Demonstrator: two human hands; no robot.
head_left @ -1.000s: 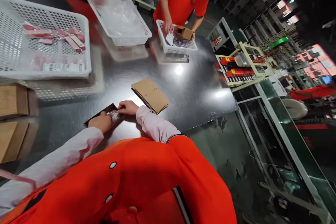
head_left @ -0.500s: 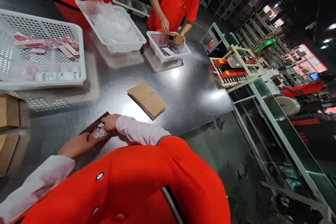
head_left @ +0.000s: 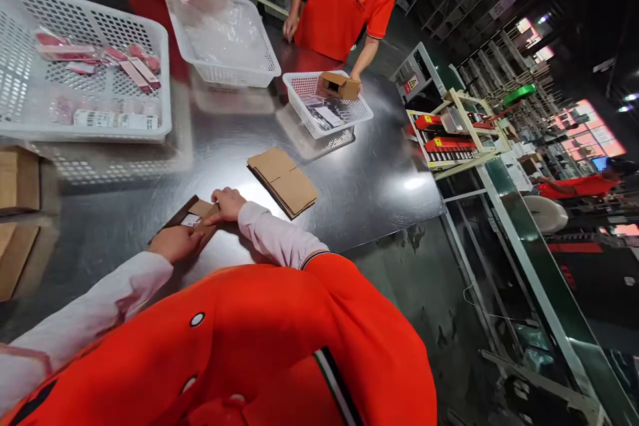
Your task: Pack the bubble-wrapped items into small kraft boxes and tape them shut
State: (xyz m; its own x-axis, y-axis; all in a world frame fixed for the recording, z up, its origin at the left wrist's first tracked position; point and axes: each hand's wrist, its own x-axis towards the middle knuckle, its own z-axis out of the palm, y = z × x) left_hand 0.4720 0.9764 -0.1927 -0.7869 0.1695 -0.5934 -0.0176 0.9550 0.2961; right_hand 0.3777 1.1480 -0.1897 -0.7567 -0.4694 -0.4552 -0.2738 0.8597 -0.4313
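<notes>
The open box (head_left: 173, 220) sits on the worktop (head_left: 379, 153), right at both hands, so neither one is nearer. Its long side runs on a slant, from the low left, by the left hand (head_left: 174, 243), up to the right, toward the right hand (head_left: 228, 204). The left hand grips the near side. The right hand holds the right end, with its fingers by a brown flap (head_left: 201, 208). A white label (head_left: 190, 219) shows inside the box, next to the flap.

The left hand hides the low part of the box, and its fingertips are hard to see. What lies under the label is too small to make out. The flat boxes (head_left: 283, 182) lie past the right hand, apart from it.
</notes>
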